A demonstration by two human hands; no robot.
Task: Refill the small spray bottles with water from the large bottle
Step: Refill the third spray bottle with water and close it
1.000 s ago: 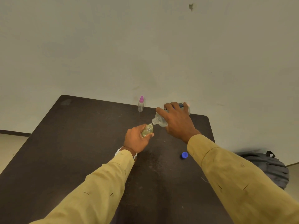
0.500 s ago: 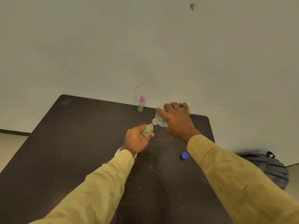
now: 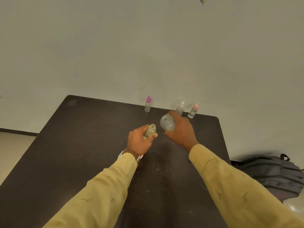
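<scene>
My left hand (image 3: 139,142) grips a small open yellowish spray bottle (image 3: 150,130) standing on the dark table (image 3: 82,145), its threaded neck uncapped. Just to its right, my right hand (image 3: 182,130) grips the large clear bottle (image 3: 167,123), now upright with its open mouth facing up. At the table's far edge stand three small bottles: one with a purple cap (image 3: 148,104), one with a clear cap (image 3: 180,108) and one with a pink cap (image 3: 193,111).
A pale wall rises right behind the table's far edge. A dark backpack (image 3: 271,175) lies on the floor off the table's right side. My right sleeve covers the spot where the blue cap lay.
The large bottle was tipped with its mouth over the small bottle; my right hand has swung it upright and slightly right. Two small bottles behind it came into view.
</scene>
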